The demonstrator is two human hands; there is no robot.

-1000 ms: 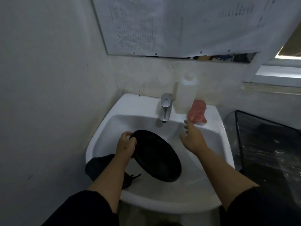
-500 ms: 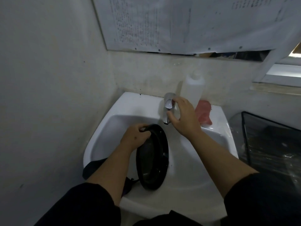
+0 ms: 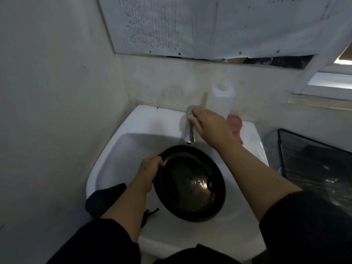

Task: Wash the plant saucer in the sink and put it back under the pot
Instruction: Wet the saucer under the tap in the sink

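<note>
So I've got the round glossy black plastic plant saucer [image 3: 189, 182] in my left hand [image 3: 149, 171], fingers curled over its left rim, holding it down in the white ceramic sink [image 3: 114, 155] just below the spout, tipped a bit toward me. My right hand [image 3: 206, 126] is wrapped around the chrome tap [image 3: 190, 126], fingers on the lever at the top. I can't see any water coming out of the spout.

Stuff that worries me: I'm only holding the saucer by one edge, and it looks wet and shiny, so a hard jet hitting the far side could twist it right out of my grip and bang it into the basin. It's also shallow and tilted my way, so if I crank the lever too much the water will probably sheet off the rim onto my black sleeves [image 3: 106, 242] and the front of the sink. There's a translucent white plastic bottle [image 3: 221, 101] standing right behind my right hand, with a pink sponge [image 3: 235, 124] next to it, and a careless elbow or wrist could knock the bottle over. Plan is to open it gently.
</note>
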